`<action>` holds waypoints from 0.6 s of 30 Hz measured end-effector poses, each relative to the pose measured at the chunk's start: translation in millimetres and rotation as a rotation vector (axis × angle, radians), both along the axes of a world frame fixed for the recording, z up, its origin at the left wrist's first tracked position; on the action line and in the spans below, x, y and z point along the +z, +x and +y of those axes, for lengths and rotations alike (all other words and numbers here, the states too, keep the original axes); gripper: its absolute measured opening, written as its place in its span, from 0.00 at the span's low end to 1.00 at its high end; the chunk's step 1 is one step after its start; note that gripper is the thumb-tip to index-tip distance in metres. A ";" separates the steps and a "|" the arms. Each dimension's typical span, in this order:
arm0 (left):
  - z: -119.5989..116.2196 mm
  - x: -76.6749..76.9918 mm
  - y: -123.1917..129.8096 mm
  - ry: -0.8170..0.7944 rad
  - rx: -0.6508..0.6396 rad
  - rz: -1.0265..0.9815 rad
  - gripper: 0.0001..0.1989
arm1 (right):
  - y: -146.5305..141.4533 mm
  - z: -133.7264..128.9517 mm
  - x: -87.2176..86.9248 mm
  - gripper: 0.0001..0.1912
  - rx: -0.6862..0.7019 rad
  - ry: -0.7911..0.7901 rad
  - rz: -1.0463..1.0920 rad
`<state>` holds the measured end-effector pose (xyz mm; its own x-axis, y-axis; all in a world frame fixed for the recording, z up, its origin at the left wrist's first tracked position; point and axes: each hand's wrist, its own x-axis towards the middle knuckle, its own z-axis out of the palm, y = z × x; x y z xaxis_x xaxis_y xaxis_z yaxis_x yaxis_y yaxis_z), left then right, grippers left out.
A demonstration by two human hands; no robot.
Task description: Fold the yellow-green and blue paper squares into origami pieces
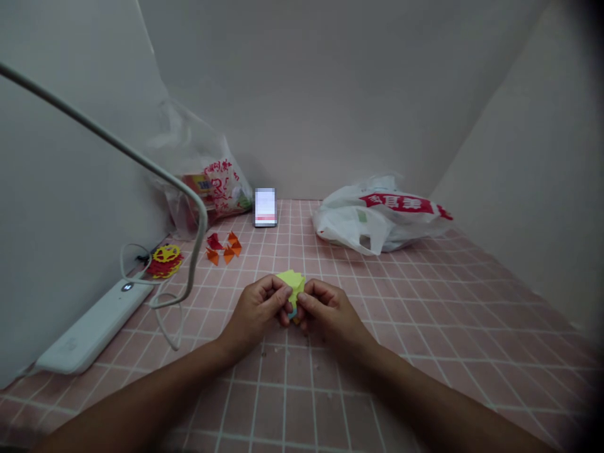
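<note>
- Two bare hands meet over the middle of the table [425, 377], which I see covered in pink with a pale grid.
- Between them I make out the yellow-green paper [292, 277], raised in front of the person, with a bit of blue showing low down near the fingertips.
- On the left hand [264, 302] I see the thumb and forefinger closed in a pinch on the paper's left side, the other fingers curled underneath.
- On the right hand [330, 305] I see a like pinch at the paper's right edge; how the lower fingers bear on it I cannot tell.
- Beyond the left hand I count several small orange pieces [229, 254], pointed in shape, with a red piece [214, 241] just beside them.
- Farther left I find yellow and red cut-outs [166, 254] in a pile, near the end of a long white power strip [94, 330].
- Across my view on the left hangs a pale cable [113, 139].
- At the back I see a lit phone [265, 206], between a clear bag [220, 182] with red print and a white bag [349, 214].
</note>
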<state>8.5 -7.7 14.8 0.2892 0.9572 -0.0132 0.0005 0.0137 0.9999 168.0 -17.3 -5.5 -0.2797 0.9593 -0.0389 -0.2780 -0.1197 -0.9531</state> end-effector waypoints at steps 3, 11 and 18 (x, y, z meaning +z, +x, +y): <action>-1.3 0.0 0.6 0.007 0.012 0.007 0.13 | -0.5 -0.8 1.0 0.13 -0.016 0.024 -0.024; -0.8 -0.5 0.8 0.053 0.007 0.034 0.12 | -0.6 -3.2 1.9 0.14 0.042 0.067 -0.035; 0.5 -4.7 -1.8 0.070 0.001 0.026 0.13 | 3.1 0.5 3.1 0.15 -0.030 0.088 0.042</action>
<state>6.8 -7.3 10.1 0.2884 0.9564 0.0467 0.0260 -0.0565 0.9981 171.2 -16.7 -2.4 -0.2503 0.9665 0.0572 -0.3201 -0.0269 -0.9470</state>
